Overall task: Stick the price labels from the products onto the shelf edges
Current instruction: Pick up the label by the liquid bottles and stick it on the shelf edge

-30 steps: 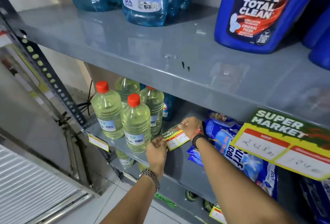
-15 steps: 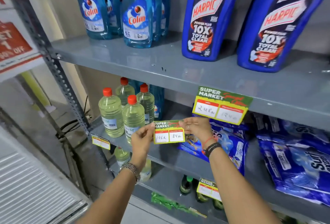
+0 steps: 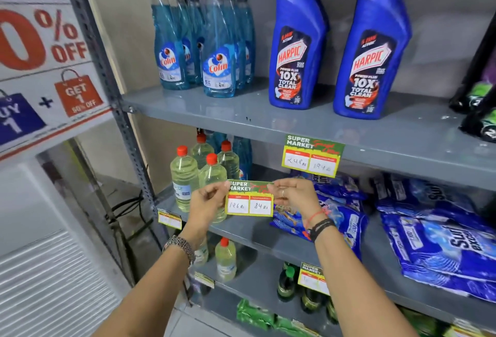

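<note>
price label point(image 3: 249, 198) still pinched between both hands, lifted off lower shelf point(image 3: 268, 240).

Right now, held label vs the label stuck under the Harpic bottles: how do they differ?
The held label is off the shelf, pinched at its ends by the left hand and right hand; the stuck label is fixed on the shelf edge. Held label reads 126 and 84; stuck label reads 248 and 194. Stuck label sits higher and to the right. Both share the green Super Market header and yellow border.
</note>
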A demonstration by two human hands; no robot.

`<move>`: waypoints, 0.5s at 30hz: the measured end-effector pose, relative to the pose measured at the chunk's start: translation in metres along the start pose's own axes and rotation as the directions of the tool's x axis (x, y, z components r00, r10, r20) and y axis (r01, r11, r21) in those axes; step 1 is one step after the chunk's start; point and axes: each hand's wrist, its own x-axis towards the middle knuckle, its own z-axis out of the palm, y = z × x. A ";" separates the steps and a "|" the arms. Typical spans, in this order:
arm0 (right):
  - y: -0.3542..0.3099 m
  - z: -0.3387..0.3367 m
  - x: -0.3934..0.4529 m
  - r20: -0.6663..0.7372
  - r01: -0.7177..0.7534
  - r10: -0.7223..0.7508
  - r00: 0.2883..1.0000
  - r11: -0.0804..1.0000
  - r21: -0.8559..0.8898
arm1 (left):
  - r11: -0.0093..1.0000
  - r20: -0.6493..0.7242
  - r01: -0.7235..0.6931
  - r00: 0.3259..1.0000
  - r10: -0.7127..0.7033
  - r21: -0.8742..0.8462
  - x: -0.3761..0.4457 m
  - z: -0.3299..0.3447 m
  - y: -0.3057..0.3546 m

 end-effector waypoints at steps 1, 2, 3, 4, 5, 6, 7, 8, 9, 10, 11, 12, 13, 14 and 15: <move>0.000 0.001 0.000 -0.002 0.007 -0.007 1.000 1.000 -0.009 | 1.000 -0.011 -0.003 1.000 0.003 -0.011 -0.002 -0.001 0.000; -0.002 0.002 -0.002 -0.001 0.007 -0.007 1.000 1.000 -0.008 | 1.000 -0.024 -0.007 1.000 0.007 -0.016 -0.003 -0.002 -0.001; -0.001 0.004 -0.003 0.004 0.006 -0.006 1.000 1.000 -0.012 | 1.000 -0.041 -0.010 0.999 0.009 -0.027 -0.005 -0.004 0.000; -0.002 0.008 -0.004 0.015 0.008 -0.007 1.000 1.000 -0.019 | 0.999 -0.063 -0.017 0.998 0.015 -0.028 -0.006 -0.009 -0.001; -0.003 0.013 -0.004 0.030 0.011 -0.010 0.999 1.000 -0.024 | 0.999 -0.086 -0.019 0.996 0.016 -0.033 -0.007 -0.013 0.000; -0.003 0.017 -0.005 0.042 0.015 -0.014 0.999 1.000 -0.022 | 0.999 -0.106 -0.019 0.994 0.015 -0.040 -0.008 -0.017 0.000; -0.003 0.025 -0.005 0.059 0.020 -0.019 0.998 0.999 -0.025 | 0.998 -0.132 -0.025 0.991 0.017 -0.055 -0.008 -0.023 0.003; -0.004 0.033 -0.006 0.074 0.032 -0.029 0.997 0.999 -0.030 | 0.998 -0.153 -0.042 0.988 0.033 -0.056 -0.008 -0.029 0.005; -0.004 0.042 -0.006 0.082 0.053 -0.049 0.995 0.998 -0.046 | 0.997 -0.177 -0.062 0.983 0.052 -0.052 -0.008 -0.035 0.008; -0.005 0.052 -0.006 0.090 0.088 -0.082 0.993 0.994 -0.069 | 0.996 -0.204 -0.089 0.976 0.080 -0.032 -0.006 -0.044 0.011; -0.008 0.061 -0.006 0.092 0.133 -0.124 0.988 0.986 -0.100 | 0.994 -0.224 -0.106 0.969 0.101 -0.012 -0.003 -0.051 0.015; -0.012 0.071 -0.006 0.089 0.180 -0.169 0.982 0.975 -0.127 | 0.992 -0.242 -0.123 0.963 0.121 0.006 0.001 -0.059 0.019; -0.017 0.081 -0.005 0.083 0.224 -0.214 0.973 0.963 -0.148 | 0.990 -0.255 -0.144 0.956 0.141 0.008 0.005 -0.066 0.025; -0.023 0.092 -0.004 0.074 0.264 -0.255 0.964 0.951 -0.163 | 0.986 -0.265 -0.169 0.950 0.165 0.005 0.011 -0.073 0.032; -0.031 0.102 -0.002 0.064 0.297 -0.290 0.955 0.938 -0.180 | 0.982 -0.276 -0.191 0.944 0.183 -0.001 0.017 -0.078 0.041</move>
